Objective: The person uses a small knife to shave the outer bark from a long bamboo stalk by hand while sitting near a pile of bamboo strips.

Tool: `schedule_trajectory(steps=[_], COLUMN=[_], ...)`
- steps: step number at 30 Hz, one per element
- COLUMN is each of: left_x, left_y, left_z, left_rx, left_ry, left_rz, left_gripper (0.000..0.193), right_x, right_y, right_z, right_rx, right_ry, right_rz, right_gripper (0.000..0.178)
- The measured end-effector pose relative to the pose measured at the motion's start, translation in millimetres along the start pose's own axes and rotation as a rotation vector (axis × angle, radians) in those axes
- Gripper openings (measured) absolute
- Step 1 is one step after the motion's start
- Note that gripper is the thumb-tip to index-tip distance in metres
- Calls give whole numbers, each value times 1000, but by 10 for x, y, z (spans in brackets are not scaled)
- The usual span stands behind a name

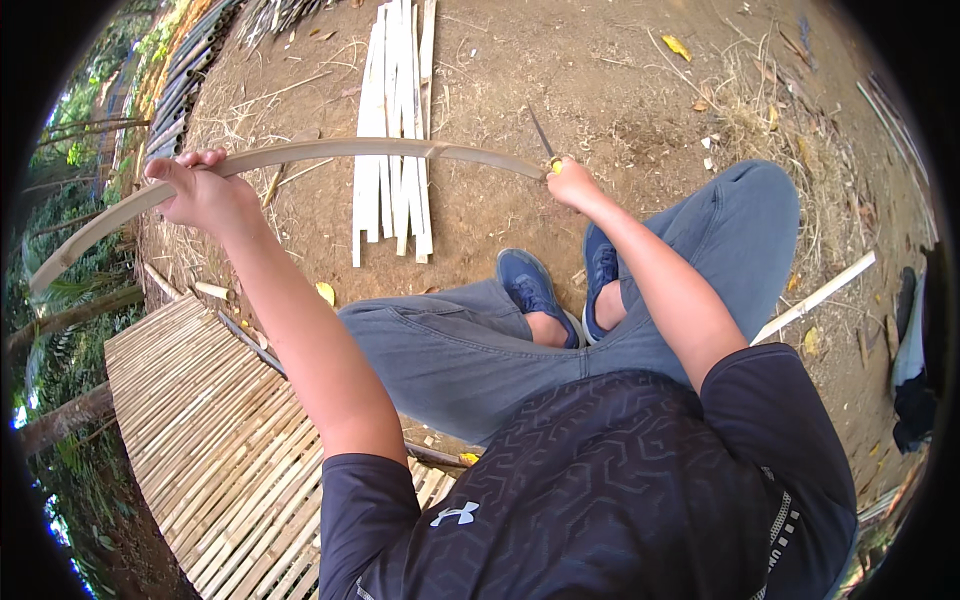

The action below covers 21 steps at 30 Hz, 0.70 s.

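Observation:
A long bamboo strip (340,148) spans the view, its shape curving across from the far left to my right hand. My left hand (212,198) is closed round it toward its left part, thumb and fingertips on top. In my right hand (574,185), the fingers are closed on a knife (541,133) with a yellow handle and a thin dark blade pointing up and away. The strip's right end meets that hand beside the knife handle; whether the fingers also grip the strip is hidden.
Several pale split strips (395,130) lie in a pile on the dirt ground ahead. A slatted bamboo bench (215,430) stands at the lower left, with dark poles (190,75) beyond it. My blue shoes (530,292) rest on the ground. Another pale strip (818,295) lies at the right.

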<state>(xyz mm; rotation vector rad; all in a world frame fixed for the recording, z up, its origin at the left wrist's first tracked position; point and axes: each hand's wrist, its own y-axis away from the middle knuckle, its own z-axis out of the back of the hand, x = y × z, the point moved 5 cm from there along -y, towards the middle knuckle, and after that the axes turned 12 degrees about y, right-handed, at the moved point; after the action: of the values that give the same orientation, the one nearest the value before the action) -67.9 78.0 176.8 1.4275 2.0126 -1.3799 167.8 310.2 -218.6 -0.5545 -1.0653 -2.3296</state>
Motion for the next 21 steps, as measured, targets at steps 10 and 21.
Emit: schedule_trajectory(steps=[10, 21], left_x=[13, 147], left_y=[-93, 257], left_z=[-9, -397], left_rx=[165, 69], left_ry=[-237, -134], left_rz=[-83, -39], left_gripper=[36, 42], right_x=[30, 1015], right_y=[140, 855], right_z=[242, -20], right_rx=[90, 95], right_ry=[-121, 90], right_rz=[-39, 319], right_gripper=[35, 44])
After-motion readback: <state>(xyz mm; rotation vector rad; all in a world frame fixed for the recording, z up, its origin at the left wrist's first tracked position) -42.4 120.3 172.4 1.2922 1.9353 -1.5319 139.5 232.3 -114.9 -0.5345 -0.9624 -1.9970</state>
